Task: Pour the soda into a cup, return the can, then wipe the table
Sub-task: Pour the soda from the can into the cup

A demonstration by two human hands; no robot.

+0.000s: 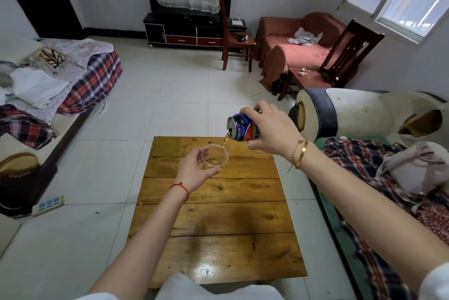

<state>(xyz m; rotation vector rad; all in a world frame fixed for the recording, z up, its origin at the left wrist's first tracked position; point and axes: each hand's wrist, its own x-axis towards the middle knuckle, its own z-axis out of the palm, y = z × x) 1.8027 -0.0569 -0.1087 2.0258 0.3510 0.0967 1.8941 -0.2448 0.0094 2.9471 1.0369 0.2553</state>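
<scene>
Fingers [250, 108] of the right hand [272, 129] are clamping around the body of the soda can [241, 128], which is being held tipped with its mouth pointing left and down, above the far part of the wooden surface [218, 226]. Fingers [202, 154] of the left hand [194, 171] are wrapping around the clear cup [215, 160], which is being held just below the can's mouth; whether its base is resting on the surface cannot be told. A thin brown stream [224, 145] is falling from the can into the cup, and only a shallow layer of liquid is showing at the bottom.

Task status, as a judgement: the first step, pouring, is under way and looks to be at an early point, since the cup is holding little soda. Returning the can is not yet done. Wiping the surface is not yet done, and no cloth for that purpose is identifiable on the surface. No spill is visible on the wood around the cup.
</scene>
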